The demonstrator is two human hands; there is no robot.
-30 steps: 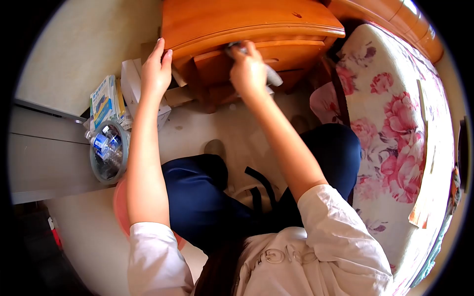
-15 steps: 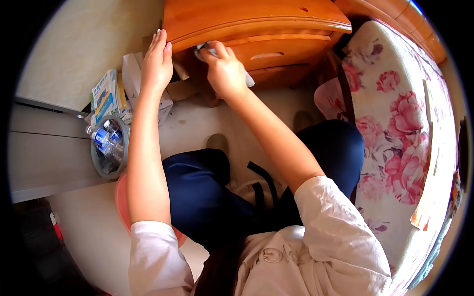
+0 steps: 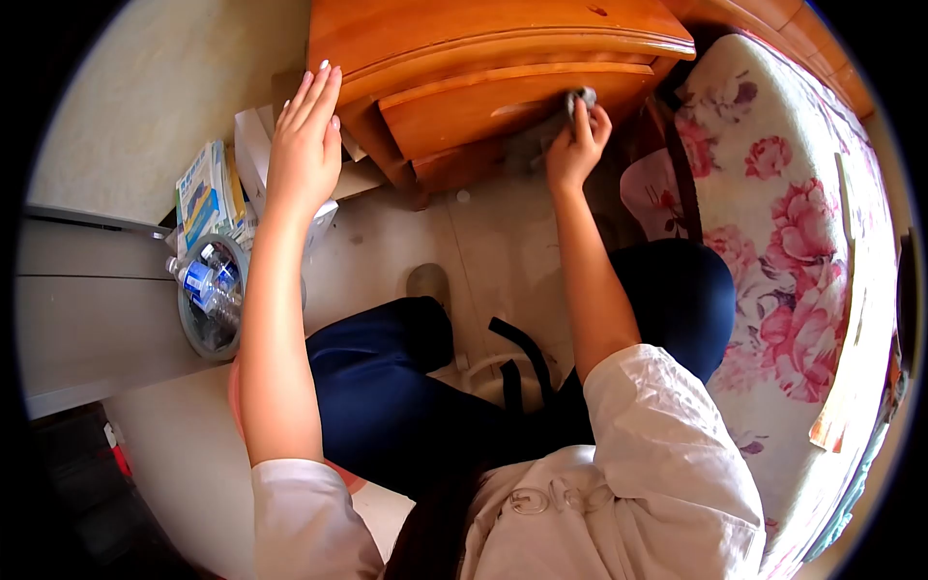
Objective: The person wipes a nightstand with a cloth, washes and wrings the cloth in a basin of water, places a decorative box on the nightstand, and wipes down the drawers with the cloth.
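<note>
A glossy orange-brown wooden cabinet (image 3: 483, 29) with drawers stands in front of me. My right hand (image 3: 577, 150) grips a grey cloth (image 3: 532, 145) at the right part of the upper drawer front (image 3: 435, 116). The cloth bunches above my fingers, and its loose part hangs blurred to the left. At the cabinet's left front corner, my left hand (image 3: 304, 150) is stretched out flat with fingers extended and holds nothing. Whether its palm presses on the wood is hard to see.
Left of me, a grey bin (image 3: 198, 333) holds plastic bottles (image 3: 200, 280), near booklets (image 3: 201, 198) and a white box (image 3: 253, 145). A bed with a floral cover (image 3: 773, 242) lies to the right. A dark strap (image 3: 522, 343) lies between my legs.
My right hand has moved the cloth rightward across the drawer front, from its left end to near its right end. My left hand stays at the cabinet corner, slightly lower.
</note>
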